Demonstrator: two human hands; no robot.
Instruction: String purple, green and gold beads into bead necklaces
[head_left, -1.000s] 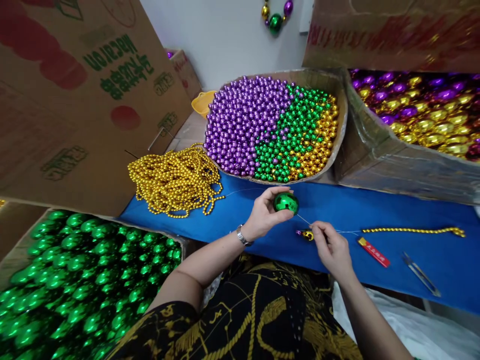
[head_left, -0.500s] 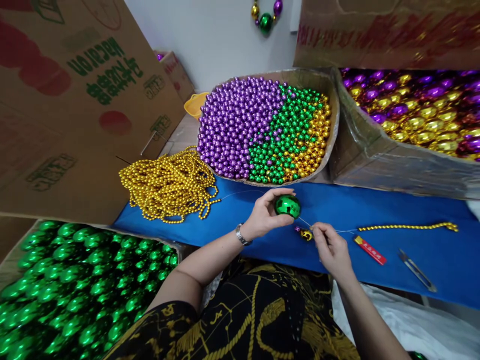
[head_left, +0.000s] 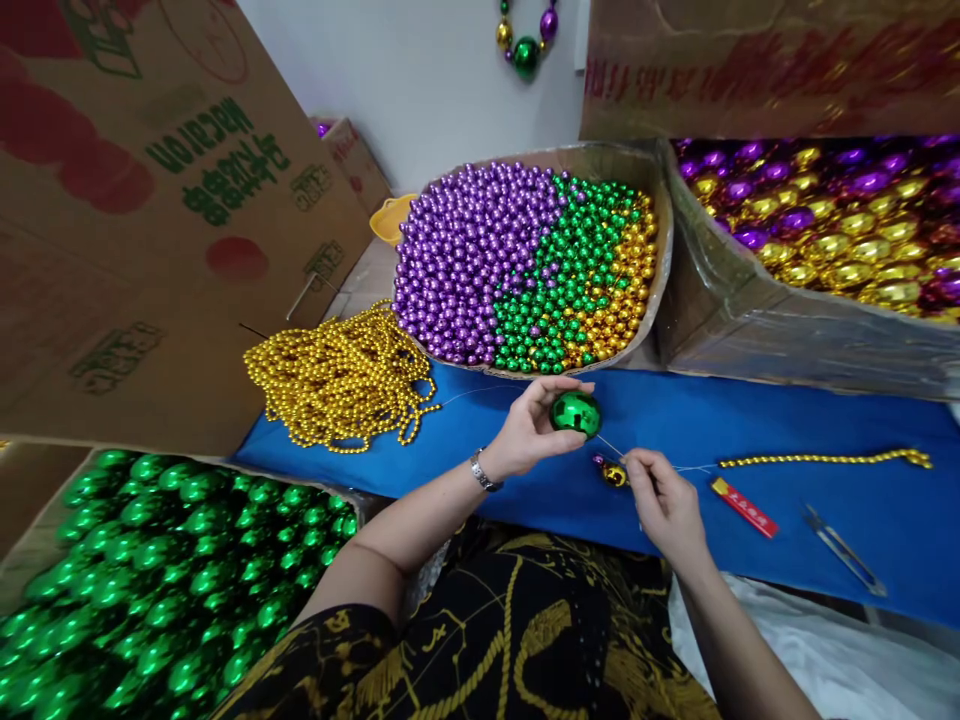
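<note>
The left hand is holding a big green bead between the thumb and the fingertips, a little above the blue worktop. The right hand is pinching a thin thread with its thumb and first finger pressed together; the thread is running up from this pinch to the green bead. Just beside the right hand, a small gold bead with a purple one next to it is lying on the worktop. Further right the thread is joining a strand of small gold beads that is stretching over the blue cloth. A red lighter is lying near the right hand, and a pair of thread snips is lying well apart from it, to the right. Behind the hands a shallow carton is holding small purple, green and gold beads. A heap of gold bead strands is resting at the left end of the worktop. A box of big green beads is standing at the lower left, and a box of purple and gold beads at the upper right.
</note>
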